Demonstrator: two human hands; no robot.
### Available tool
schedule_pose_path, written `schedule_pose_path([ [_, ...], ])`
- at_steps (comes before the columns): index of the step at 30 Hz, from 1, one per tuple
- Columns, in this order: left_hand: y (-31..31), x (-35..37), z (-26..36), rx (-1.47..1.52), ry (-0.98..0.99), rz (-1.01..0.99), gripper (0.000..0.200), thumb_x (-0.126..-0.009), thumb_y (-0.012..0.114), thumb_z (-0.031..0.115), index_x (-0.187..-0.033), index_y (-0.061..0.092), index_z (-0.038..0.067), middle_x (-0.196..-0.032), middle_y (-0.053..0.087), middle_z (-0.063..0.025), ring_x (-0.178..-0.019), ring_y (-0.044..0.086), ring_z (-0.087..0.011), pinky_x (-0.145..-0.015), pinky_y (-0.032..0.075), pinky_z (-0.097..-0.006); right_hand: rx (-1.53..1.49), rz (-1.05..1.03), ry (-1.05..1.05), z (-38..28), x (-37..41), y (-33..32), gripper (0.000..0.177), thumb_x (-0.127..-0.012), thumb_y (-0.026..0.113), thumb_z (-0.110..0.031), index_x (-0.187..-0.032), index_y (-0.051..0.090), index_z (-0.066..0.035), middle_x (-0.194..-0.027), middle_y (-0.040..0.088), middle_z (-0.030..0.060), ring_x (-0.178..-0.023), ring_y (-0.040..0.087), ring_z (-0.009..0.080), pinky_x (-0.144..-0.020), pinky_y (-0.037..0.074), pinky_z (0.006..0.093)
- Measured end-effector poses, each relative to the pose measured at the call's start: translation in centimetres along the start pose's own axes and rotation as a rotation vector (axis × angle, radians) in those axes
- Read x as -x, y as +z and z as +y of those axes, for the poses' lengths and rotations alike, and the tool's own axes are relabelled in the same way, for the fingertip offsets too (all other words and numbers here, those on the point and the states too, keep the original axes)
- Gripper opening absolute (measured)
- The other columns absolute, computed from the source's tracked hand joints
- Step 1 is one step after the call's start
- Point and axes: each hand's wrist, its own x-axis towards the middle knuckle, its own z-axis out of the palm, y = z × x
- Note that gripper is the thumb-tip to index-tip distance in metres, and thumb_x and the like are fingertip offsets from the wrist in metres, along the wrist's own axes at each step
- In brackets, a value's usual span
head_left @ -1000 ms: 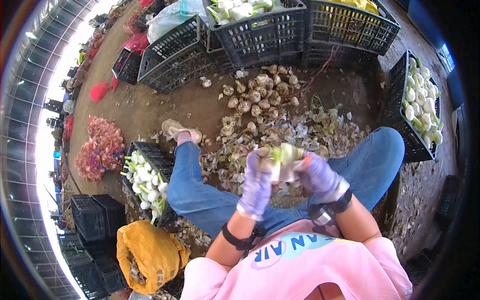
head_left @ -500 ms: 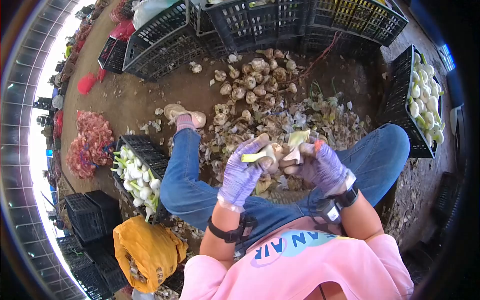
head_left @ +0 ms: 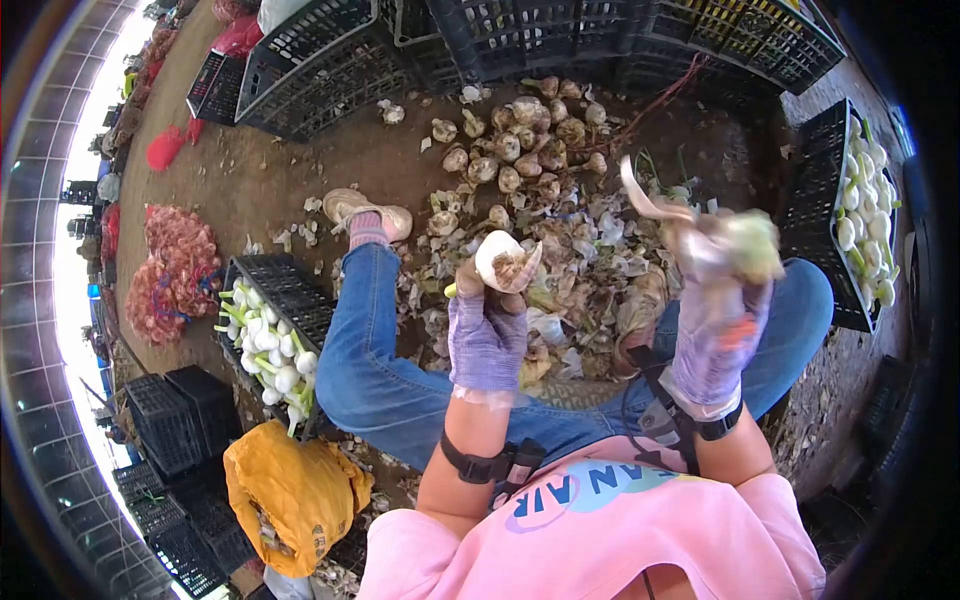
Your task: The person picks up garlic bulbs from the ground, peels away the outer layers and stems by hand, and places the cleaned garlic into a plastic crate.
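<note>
My left hand point(head_left: 487, 340), in a purple-and-white glove, is closed round a garlic bulb point(head_left: 500, 262). The bulb is mostly white, with its brown root end facing up and a bit of outer skin sticking out at the right. My right hand point(head_left: 722, 300), gloved the same way, is raised above my knee and blurred by motion. In it are loose strips of garlic skin point(head_left: 645, 192), one long and pale and another greenish. Beyond my hands lies a heap of unpeeled garlic bulbs point(head_left: 525, 140) on the ground, with scattered peelings point(head_left: 590, 255) nearer to me.
Crates of white, peeled garlic stand on both sides: a left crate point(head_left: 290, 295) and a right crate point(head_left: 815, 210). More black crates point(head_left: 540, 40) line the far side. At the left are red mesh sacks point(head_left: 175, 270), stacked crates point(head_left: 175, 420) and a yellow bag point(head_left: 290, 495).
My hands have moved apart. The left has turned the bulb root-end up, and the right has swung up and right, pulling skin strips away from it.
</note>
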Motion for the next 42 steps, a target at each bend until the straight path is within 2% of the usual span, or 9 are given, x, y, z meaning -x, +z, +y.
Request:
schedule_pose_path([
  [4,0.3,0.5,-0.7,-0.1,-0.023,0.085,0.045,-0.084,0.061,0.035,-0.111,0.052,0.001,-0.103,0.06,-0.0096,-0.084,0.061,-0.0164,-0.061,0.056,-0.0214,1.03,-0.498,0.105,2.4,0.8,-0.3,0.062,-0.059,0.077,-0.008,-0.116,0.053,-0.003,-0.104,0.056,0.0125,-0.095,0.055,0.0308,-0.083,0.045,0.0366],
  [10,-0.7,0.4,-1.4,-0.349,-0.13,-0.02,0.041,-0.084,0.063,0.03,-0.106,0.054,-0.003,-0.093,0.061,-0.0086,-0.076,0.06,-0.0147,-0.064,0.053,-0.0258,0.739,-0.583,0.33,5.1,0.5,0.0,0.04,-0.067,0.074,-0.007,-0.1,0.053,-0.006,-0.097,0.055,0.0115,-0.081,0.058,0.024,-0.068,0.048,0.0331],
  [12,-1.2,0.1,-0.9,-0.356,-0.148,0.026,0.042,-0.084,0.064,0.031,-0.105,0.054,-0.003,-0.094,0.061,-0.0096,-0.078,0.061,-0.0173,-0.067,0.054,-0.0279,-0.176,0.095,0.874,5.2,-0.9,-0.1,0.025,-0.077,0.067,-0.009,-0.098,0.053,-0.008,-0.095,0.058,0.0091,-0.075,0.058,0.0184,-0.065,0.049,0.0306],
  [18,-4.3,-5.5,2.2,-0.309,-0.102,0.081,0.038,-0.085,0.062,0.031,-0.099,0.05,-0.002,-0.095,0.057,-0.0148,-0.084,0.061,-0.0274,-0.076,0.055,-0.0417,0.353,-0.059,0.931,8.0,-1.0,-4.2,0.015,-0.081,0.065,-0.007,-0.091,0.053,-0.006,-0.079,0.057,-0.0004,-0.065,0.052,0.0067,-0.059,0.043,0.0197],
  [22,-8.4,-13.3,4.2,-0.837,0.163,0.573,0.033,-0.083,0.063,0.016,-0.108,0.049,-0.001,-0.094,0.059,-0.0134,-0.081,0.06,-0.0204,-0.072,0.055,-0.035,0.451,-0.198,1.092,9.6,1.0,-5.9,0.017,-0.08,0.065,-0.005,-0.095,0.058,-0.002,-0.085,0.06,0.003,-0.076,0.055,0.0088,-0.067,0.046,0.0227],
  [29,-18.1,-24.9,3.5,-2.099,0.032,0.3,0.065,-0.066,0.074,0.021,-0.124,0.047,0.014,-0.121,0.045,-0.0219,-0.105,0.052,-0.0342,-0.087,0.044,-0.037,0.799,-0.582,0.875,12.3,1.2,-6.9,0.029,-0.079,0.064,-0.012,-0.105,0.06,-0.001,-0.096,0.06,0.0175,-0.09,0.059,0.0324,-0.08,0.047,0.0352],
  [34,-15.2,-24.8,1.4,-2.074,0.106,0.521,0.053,-0.068,0.073,0.016,-0.115,0.048,0.011,-0.105,0.05,-0.0174,-0.092,0.055,-0.0299,-0.083,0.048,-0.0352,0.695,-0.417,0.971,12.2,1.0,-6.3,0.027,-0.084,0.059,-0.013,-0.109,0.059,-0.003,-0.098,0.061,0.0096,-0.091,0.058,0.0205,-0.081,0.046,0.0311],
  [37,-11.0,-21.1,1.1,-1.05,-0.115,0.03,0.063,-0.063,0.076,0.003,-0.118,0.044,0.009,-0.106,0.053,-0.0128,-0.093,0.056,-0.0206,-0.074,0.051,-0.0276,0.534,-0.213,1.038,11.4,0.2,-5.1,0.028,-0.088,0.056,-0.016,-0.113,0.057,-0.004,-0.102,0.06,0.0033,-0.092,0.054,0.0101,-0.081,0.044,0.0267],
  [42,2.4,-7.8,2.2,-1.703,0.19,-0.465,0.069,-0.055,0.082,0.009,-0.114,0.048,0.004,-0.106,0.055,-0.0115,-0.096,0.056,-0.0209,-0.081,0.049,-0.0307,0.283,0.012,1.022,8.8,-1.4,-1.6,0.032,-0.087,0.059,-0.016,-0.116,0.055,-0.002,-0.105,0.059,0.0023,-0.094,0.053,0.009,-0.081,0.043,0.0243],
])
